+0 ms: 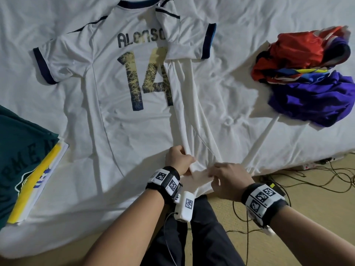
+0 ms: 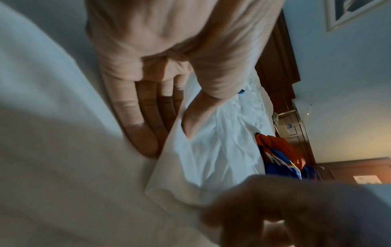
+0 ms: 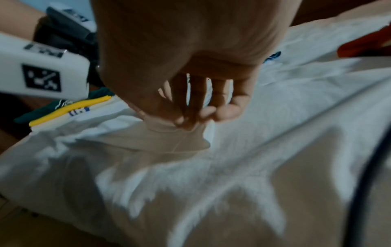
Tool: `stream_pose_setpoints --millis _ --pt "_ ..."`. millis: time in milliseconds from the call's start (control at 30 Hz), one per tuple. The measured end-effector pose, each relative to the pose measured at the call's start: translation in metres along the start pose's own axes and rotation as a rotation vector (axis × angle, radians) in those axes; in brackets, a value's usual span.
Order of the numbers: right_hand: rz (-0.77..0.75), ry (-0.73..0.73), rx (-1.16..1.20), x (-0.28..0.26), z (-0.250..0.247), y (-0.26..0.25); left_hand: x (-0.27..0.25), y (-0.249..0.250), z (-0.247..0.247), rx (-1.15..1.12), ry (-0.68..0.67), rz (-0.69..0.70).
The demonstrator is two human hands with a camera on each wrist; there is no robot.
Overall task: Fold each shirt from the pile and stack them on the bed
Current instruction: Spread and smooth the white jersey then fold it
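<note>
I'm standing in a bedroom at home. In front of me is a bed (image 1: 240, 89) under a wrinkled white sheet, with a carpeted floor (image 1: 299, 223) beside it where thin black cables (image 1: 315, 177) trail. My left wrist view takes in pale blue walls (image 2: 338, 83), a dark wooden door (image 2: 277, 66), a framed picture (image 2: 347, 11) and wooden cupboards (image 2: 294, 127) against the wall.

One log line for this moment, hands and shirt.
white jersey: right side folded in | left hand, right hand: pinching hem | pile: unfolded
</note>
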State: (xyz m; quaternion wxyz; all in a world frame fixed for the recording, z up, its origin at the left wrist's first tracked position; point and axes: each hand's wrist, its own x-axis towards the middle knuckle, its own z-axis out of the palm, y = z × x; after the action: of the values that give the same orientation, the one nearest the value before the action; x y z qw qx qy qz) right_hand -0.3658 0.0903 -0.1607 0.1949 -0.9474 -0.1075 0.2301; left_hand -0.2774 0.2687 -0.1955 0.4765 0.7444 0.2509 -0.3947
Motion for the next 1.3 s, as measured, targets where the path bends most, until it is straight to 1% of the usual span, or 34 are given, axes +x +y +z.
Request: stream_pose_setpoints --millis 67,100,133,167,233,267,333,400,433,500,533,600,633,667,700,733,767,800,833,867,900,933,967,1000,1033,1067,1100,1133,1167,1200,1233,1267,1300 --pt "0.038 0.191 0.112 0.005 -0.006 -0.002 -0.007 0.004 -0.002 0.054 0.001 0.021" --pt "0.074 0.293 0.124 0.011 -0.009 -0.002 -0.009 0.005 -0.003 0.056 -0.001 0.018" --pt "0.127 0.343 0.116 0.018 -0.009 -0.002 -0.010 0.007 -0.004 0.056 0.003 0.005" --pt "0.190 0.325 0.103 0.025 -0.008 0.000 -0.011 0.007 -0.005 0.064 0.009 -0.002" --pt "0.319 0.182 0.065 0.035 -0.005 0.003 -0.011 0.006 -0.007 0.103 0.016 0.003" --pt "0.383 0.134 0.062 0.039 -0.004 0.005 -0.011 0.006 -0.008 0.114 0.009 0.004" --pt "0.523 0.130 0.156 0.048 -0.004 0.007 -0.011 0.011 -0.009 0.136 0.025 0.026" --pt "0.666 0.164 0.325 0.062 -0.008 0.006 -0.007 0.017 -0.009 0.192 0.092 0.068" --pt "0.726 0.166 0.371 0.070 -0.010 0.005 -0.004 0.018 -0.009 0.219 0.126 0.096" --pt "0.804 0.132 0.348 0.080 -0.013 0.004 0.003 0.018 -0.007 0.277 0.173 0.123" --pt "0.820 0.111 0.300 0.082 -0.014 0.004 0.005 0.017 -0.007 0.318 0.185 0.109" --pt "0.809 0.109 0.206 0.083 -0.014 0.005 0.004 0.016 -0.011 0.450 0.185 0.094" --pt "0.778 0.139 0.165 0.082 -0.014 0.005 0.002 0.018 -0.013 0.542 0.201 0.115" --pt "0.726 0.198 0.123 0.081 -0.013 0.004 0.001 0.020 -0.013 0.636 0.245 0.159" --pt "0.647 0.269 0.095 0.081 -0.012 0.002 0.002 0.023 -0.013 0.718 0.301 0.236" --pt "0.545 0.317 0.079 0.083 -0.011 0.000 0.005 0.027 -0.011 0.794 0.356 0.344" --pt "0.427 0.314 0.056 0.087 -0.009 -0.002 0.010 0.030 -0.007 0.856 0.366 0.468" --pt "0.306 0.260 0.022 0.092 -0.007 -0.002 0.018 0.034 -0.005 0.931 0.320 0.574" --pt "0.202 0.189 -0.024 0.096 -0.003 0.002 0.027 0.037 -0.003 1.020 0.236 0.654" --pt "0.141 0.111 -0.076 0.099 0.001 0.009 0.038 0.038 -0.003 1.110 0.153 0.686" --pt "0.133 0.044 -0.125 0.100 0.005 0.018 0.049 0.036 -0.007 1.195 0.090 0.678" --pt "0.162 0.004 -0.154 0.098 0.008 0.027 0.059 0.032 -0.014 1.253 0.072 0.664" --pt "0.220 -0.007 -0.162 0.096 0.011 0.036 0.066 0.027 -0.023 1.268 0.097 0.640" --pt "0.295 0.003 -0.148 0.095 0.010 0.041 0.070 0.023 -0.033 1.245 0.154 0.602" --pt "0.373 0.033 -0.123 0.094 0.008 0.043 0.072 0.022 -0.039 1.194 0.225 0.569" --pt "0.428 0.075 -0.091 0.096 0.005 0.040 0.072 0.022 -0.042 1.135 0.291 0.564" --pt "0.427 0.113 -0.073 0.099 0.002 0.036 0.072 0.024 -0.040 1.100 0.320 0.599" --pt "0.363 0.130 -0.080 0.104 0.000 0.033 0.072 0.027 -0.034 1.097 0.312 0.674" --pt "0.262 0.119 -0.113 0.108 -0.001 0.031 0.074 0.028 -0.028 1.117 0.282 0.759" --pt "0.165 0.082 -0.150 0.112 0.000 0.032 0.076 0.029 -0.024 1.153 0.251 0.812" --pt "0.109 0.028 -0.164 0.115 0.002 0.035 0.080 0.030 -0.024 1.192 0.221 0.802" --pt "0.123 -0.032 -0.152 0.116 0.001 0.040 0.083 0.030 -0.027 1.221 0.202 0.744" --pt "0.179 -0.064 -0.126 0.117 0.000 0.045 0.086 0.026 -0.033 1.226 0.200 0.674"
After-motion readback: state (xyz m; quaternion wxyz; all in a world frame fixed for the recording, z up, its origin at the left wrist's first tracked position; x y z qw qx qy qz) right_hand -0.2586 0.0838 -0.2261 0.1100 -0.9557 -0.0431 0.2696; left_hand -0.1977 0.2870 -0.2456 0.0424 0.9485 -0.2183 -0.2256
